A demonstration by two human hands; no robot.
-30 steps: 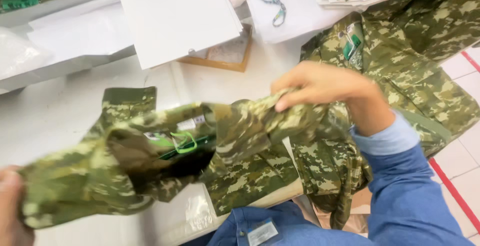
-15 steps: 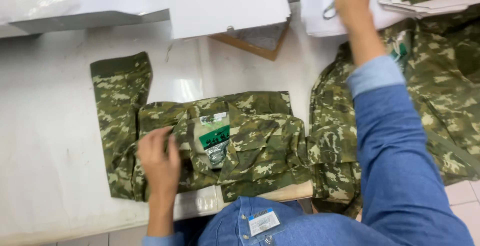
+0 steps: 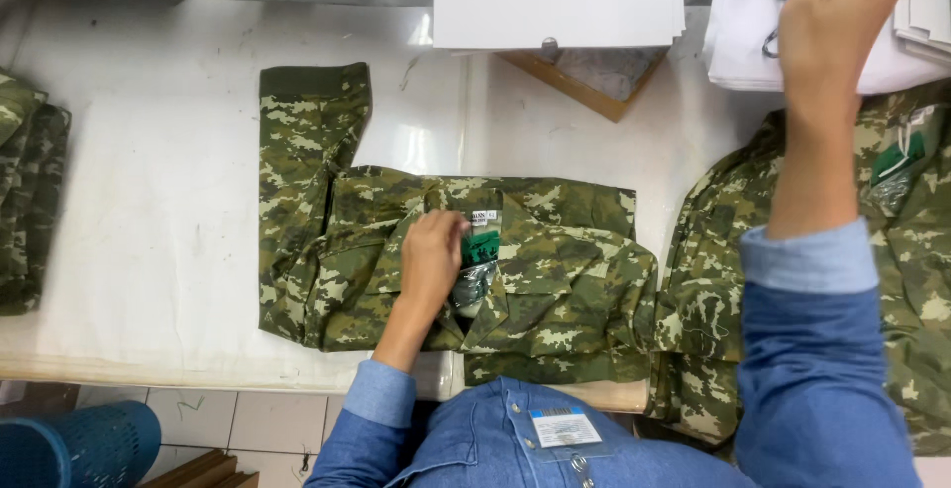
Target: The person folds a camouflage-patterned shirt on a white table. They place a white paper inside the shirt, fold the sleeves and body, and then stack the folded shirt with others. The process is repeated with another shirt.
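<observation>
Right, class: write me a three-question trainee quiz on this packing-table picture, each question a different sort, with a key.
1. True or false: the left hand rests on the camouflage shirt near its collar.
2. The right hand reaches toward: A) the blue basket B) the white stack at the table's far right C) the floor tiles.
3. Fill in: a green ____ lies at the shirt's collar.

Key: 1 true; 2 B; 3 tag.
</observation>
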